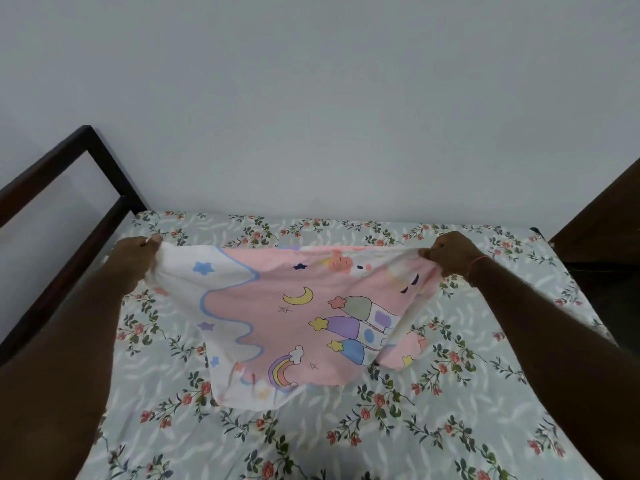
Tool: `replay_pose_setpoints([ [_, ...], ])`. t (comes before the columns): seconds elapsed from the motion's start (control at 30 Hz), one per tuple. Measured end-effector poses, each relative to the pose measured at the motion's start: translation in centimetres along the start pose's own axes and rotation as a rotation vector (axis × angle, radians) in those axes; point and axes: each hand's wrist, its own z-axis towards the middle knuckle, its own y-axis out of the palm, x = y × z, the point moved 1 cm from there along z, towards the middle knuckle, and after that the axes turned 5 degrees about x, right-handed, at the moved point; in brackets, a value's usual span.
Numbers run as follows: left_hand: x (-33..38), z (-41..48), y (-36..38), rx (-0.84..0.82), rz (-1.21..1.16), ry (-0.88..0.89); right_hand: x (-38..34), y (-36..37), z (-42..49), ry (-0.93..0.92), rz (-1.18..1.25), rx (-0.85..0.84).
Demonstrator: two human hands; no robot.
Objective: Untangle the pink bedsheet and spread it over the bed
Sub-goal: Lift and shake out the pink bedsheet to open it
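Observation:
The pink bedsheet (287,317), printed with a moon, stars, a rainbow and a white wavy border, hangs stretched between both hands above the bed (346,427). My left hand (136,256) grips its upper left corner. My right hand (450,252), with a thin pink band at the wrist, pinches the upper right corner. The sheet's lower edge droops onto the grey floral bed cover, and part of the sheet is folded under at the lower right.
A dark wooden bed frame rail (69,216) runs along the left side. A dark wooden piece of furniture (602,220) stands at the right edge. A plain pale wall (311,98) rises behind the bed.

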Motion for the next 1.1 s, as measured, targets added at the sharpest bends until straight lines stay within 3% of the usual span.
replay_pose_setpoints([
  [0.07,0.4,0.1,-0.6,-0.023,0.067,-0.005,-0.4,-0.1,-0.4,0.05,0.118,-0.222],
  [0.13,1.3,0.1,-0.4,0.088,0.152,-0.039,-1.5,0.1,-1.0,0.117,0.329,-0.368],
  [0.2,2.8,-0.5,0.5,0.224,0.209,-0.029,-3.1,0.6,-1.4,0.142,0.443,-0.394],
  [0.33,6.9,-5.6,4.7,0.243,0.045,0.277,-6.4,1.9,-3.0,0.077,0.425,-0.321],
  [0.4,9.5,-10.1,6.6,0.136,-0.105,0.471,-7.4,2.5,-4.3,-0.063,0.3,-0.295],
  [0.47,11.3,-14.2,8.3,-0.106,-0.221,0.598,-8.5,2.9,-5.7,-0.176,0.229,-0.302],
  [0.57,12.7,-17.5,10.6,-0.509,-0.213,0.696,-9.0,3.4,-7.0,-0.25,0.265,-0.291],
  [0.63,13.1,-18.3,11.8,-0.661,-0.171,0.71,-9.2,3.4,-7.8,-0.3,0.242,-0.293],
  [0.8,13.8,-18.9,13.4,-0.899,-0.126,0.674,-8.9,3.3,-9.2,-0.36,0.251,-0.321],
  [1.1,13.3,-20.2,13.3,-1.07,-0.066,0.574,-7.1,4.0,-10.8,-0.435,0.308,-0.255],
])
